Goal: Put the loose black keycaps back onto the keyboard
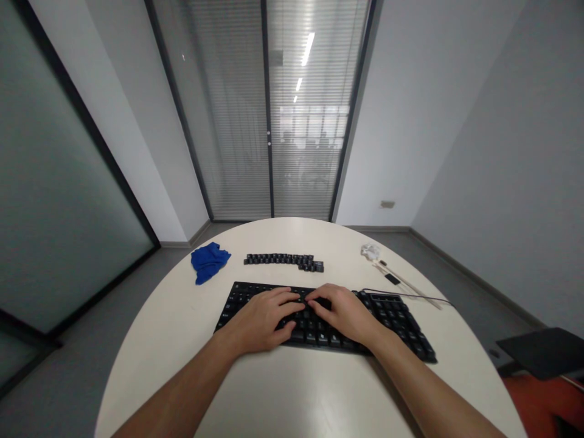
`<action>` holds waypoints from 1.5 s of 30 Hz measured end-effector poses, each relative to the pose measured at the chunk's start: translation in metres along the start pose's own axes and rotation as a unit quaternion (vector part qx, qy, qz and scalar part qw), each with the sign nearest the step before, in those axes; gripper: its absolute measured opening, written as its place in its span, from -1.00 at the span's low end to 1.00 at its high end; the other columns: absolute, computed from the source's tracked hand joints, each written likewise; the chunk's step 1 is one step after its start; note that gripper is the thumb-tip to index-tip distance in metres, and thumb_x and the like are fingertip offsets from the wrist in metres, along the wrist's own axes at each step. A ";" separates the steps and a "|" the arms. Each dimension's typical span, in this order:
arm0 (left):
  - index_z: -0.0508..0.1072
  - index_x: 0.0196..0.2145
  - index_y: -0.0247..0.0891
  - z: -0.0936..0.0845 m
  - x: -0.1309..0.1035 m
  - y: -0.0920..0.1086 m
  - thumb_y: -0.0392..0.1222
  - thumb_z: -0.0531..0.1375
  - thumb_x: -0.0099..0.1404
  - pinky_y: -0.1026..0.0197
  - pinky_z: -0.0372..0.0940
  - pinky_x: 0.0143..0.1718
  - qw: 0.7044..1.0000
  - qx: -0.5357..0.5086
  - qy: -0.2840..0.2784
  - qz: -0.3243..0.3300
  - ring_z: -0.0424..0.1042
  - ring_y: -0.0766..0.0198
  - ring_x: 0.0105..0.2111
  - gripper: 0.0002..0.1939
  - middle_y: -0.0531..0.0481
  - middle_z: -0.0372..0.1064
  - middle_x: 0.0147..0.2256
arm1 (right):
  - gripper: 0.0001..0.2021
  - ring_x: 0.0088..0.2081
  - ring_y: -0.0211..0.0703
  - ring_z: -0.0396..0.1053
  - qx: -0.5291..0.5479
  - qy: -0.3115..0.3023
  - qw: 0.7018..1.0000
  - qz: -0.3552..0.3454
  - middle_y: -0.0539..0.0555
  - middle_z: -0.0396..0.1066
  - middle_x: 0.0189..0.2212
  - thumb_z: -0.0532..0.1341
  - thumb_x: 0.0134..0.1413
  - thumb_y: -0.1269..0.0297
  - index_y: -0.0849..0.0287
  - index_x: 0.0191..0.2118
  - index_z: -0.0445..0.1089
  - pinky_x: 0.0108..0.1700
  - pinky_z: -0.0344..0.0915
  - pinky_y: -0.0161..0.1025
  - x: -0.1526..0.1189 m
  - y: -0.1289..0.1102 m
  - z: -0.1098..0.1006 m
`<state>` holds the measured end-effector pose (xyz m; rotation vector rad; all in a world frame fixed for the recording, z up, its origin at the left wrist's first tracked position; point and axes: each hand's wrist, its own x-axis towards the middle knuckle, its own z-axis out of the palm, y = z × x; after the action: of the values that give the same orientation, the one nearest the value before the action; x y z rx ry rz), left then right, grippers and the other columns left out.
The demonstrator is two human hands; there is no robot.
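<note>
A black keyboard [319,336] lies across the round white table [292,389]. Over its left half rests my left hand [264,319], palm down with the fingers spread. My right hand [344,310] is over the middle of the keyboard, thumb and index finger bent toward each other near the upper keys; whatever is between their tips is too small to make out. The two hands' fingertips are close together. Behind the keyboard, loose black keycaps [283,259] stand in a row, with a few more below its right end.
A crumpled blue cloth [210,261] lies at the table's left. At the right are a crumpled clear plastic item [370,252], thin wooden sticks [420,292], a small black piece [392,278] and the cable [410,294]. A dark flat object [542,353] is beyond the right edge.
</note>
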<state>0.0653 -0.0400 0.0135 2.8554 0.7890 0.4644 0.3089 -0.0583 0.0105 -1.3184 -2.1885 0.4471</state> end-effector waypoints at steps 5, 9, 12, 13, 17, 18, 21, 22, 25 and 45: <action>0.41 0.15 -0.15 0.001 0.000 0.003 -0.14 0.19 0.32 -0.07 0.22 0.24 1.000 -0.025 0.019 0.000 0.26 0.03 0.22 -0.56 -0.12 0.29 0.22 | -0.83 -0.09 -0.09 0.45 0.002 0.002 0.999 -0.037 0.06 0.56 -0.18 0.22 0.22 0.35 0.09 -0.15 0.55 0.02 0.34 -0.16 0.000 0.002 0.001; 0.41 0.15 -0.13 0.000 0.000 0.006 -0.08 0.24 0.30 -0.09 0.17 0.27 0.999 -0.041 0.017 -0.021 0.19 0.00 0.26 -0.54 -0.12 0.21 0.27 | -0.85 -0.08 -0.08 0.45 0.005 -0.004 0.998 -0.060 0.05 0.57 -0.17 0.24 0.21 0.35 0.09 -0.18 0.56 0.03 0.34 -0.15 0.000 0.004 0.001; 0.40 0.16 -0.12 0.001 -0.001 0.008 0.07 0.29 0.24 -0.12 0.11 0.30 0.998 -0.047 -0.001 -0.047 0.12 -0.05 0.31 -0.43 -0.13 0.13 0.32 | -0.85 -0.06 -0.08 0.44 0.000 -0.008 0.998 -0.065 0.05 0.57 -0.15 0.24 0.21 0.33 0.07 -0.19 0.58 0.04 0.34 -0.15 0.000 0.003 0.000; 0.39 0.17 -0.12 0.001 -0.001 0.008 0.11 0.31 0.22 -0.13 0.09 0.31 0.997 -0.047 -0.006 -0.053 0.11 -0.07 0.31 -0.40 -0.13 0.11 0.33 | -0.84 -0.06 -0.08 0.44 -0.003 -0.012 0.998 -0.064 0.05 0.57 -0.15 0.25 0.21 0.32 0.07 -0.18 0.59 0.04 0.34 -0.15 0.000 0.002 0.000; 0.39 0.17 -0.12 0.003 0.001 0.009 0.17 0.30 0.21 -0.16 0.06 0.32 0.997 -0.048 -0.019 -0.062 0.09 -0.09 0.32 -0.36 -0.14 0.10 0.33 | -0.83 -0.06 -0.08 0.44 -0.034 -0.026 0.997 -0.060 0.06 0.56 -0.14 0.24 0.21 0.29 0.07 -0.19 0.60 0.02 0.35 -0.17 0.000 -0.001 -0.004; 0.39 0.17 -0.12 0.003 0.001 0.010 0.18 0.30 0.20 -0.17 0.05 0.32 0.997 -0.047 -0.024 -0.064 0.08 -0.10 0.33 -0.36 -0.14 0.09 0.34 | -0.83 -0.06 -0.08 0.44 -0.044 -0.030 0.997 -0.063 0.06 0.55 -0.14 0.23 0.22 0.29 0.08 -0.21 0.60 0.02 0.35 -0.18 0.000 -0.002 -0.005; 0.37 0.17 -0.14 0.003 0.002 0.012 0.19 0.30 0.20 -0.19 0.03 0.32 0.996 -0.034 -0.043 -0.072 0.02 -0.13 0.35 -0.34 -0.18 0.04 0.36 | -0.83 -0.08 -0.09 0.44 -0.070 -0.041 0.994 -0.079 0.07 0.54 -0.14 0.22 0.22 0.29 0.10 -0.28 0.59 0.01 0.34 -0.19 0.001 -0.004 -0.006; 0.36 0.18 -0.14 0.002 0.002 0.013 0.19 0.29 0.20 -0.19 0.03 0.32 0.996 -0.029 -0.048 -0.075 0.00 -0.13 0.36 -0.34 -0.19 0.04 0.36 | -0.82 -0.08 -0.09 0.44 -0.075 -0.041 0.993 -0.083 0.07 0.54 -0.14 0.21 0.23 0.29 0.11 -0.28 0.59 0.01 0.33 -0.20 0.001 -0.005 -0.005; 0.33 0.21 -0.16 0.003 0.001 0.012 0.17 0.27 0.23 -0.18 0.02 0.33 0.996 -0.019 -0.053 -0.073 -0.01 -0.12 0.36 -0.33 -0.19 0.02 0.37 | -0.80 -0.10 -0.11 0.44 -0.088 -0.030 0.992 -0.088 0.07 0.54 -0.16 0.17 0.27 0.31 0.13 -0.27 0.56 0.01 0.32 -0.21 0.000 -0.004 -0.004; 0.17 0.30 -0.20 0.006 0.000 0.015 0.16 0.21 0.25 -0.19 -0.14 0.38 0.997 -0.006 -0.049 -0.067 -0.06 -0.11 0.38 -0.23 -0.17 -0.02 0.38 | -0.78 -0.02 0.07 0.35 -0.285 0.016 0.958 0.012 0.18 0.55 -0.13 0.24 0.17 0.34 0.17 -0.07 0.53 0.01 0.26 -0.12 0.082 0.033 0.007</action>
<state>0.0739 -0.0529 0.0111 2.7672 0.9483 0.3075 0.2970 0.0297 0.0104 -1.6212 -2.3685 -0.2243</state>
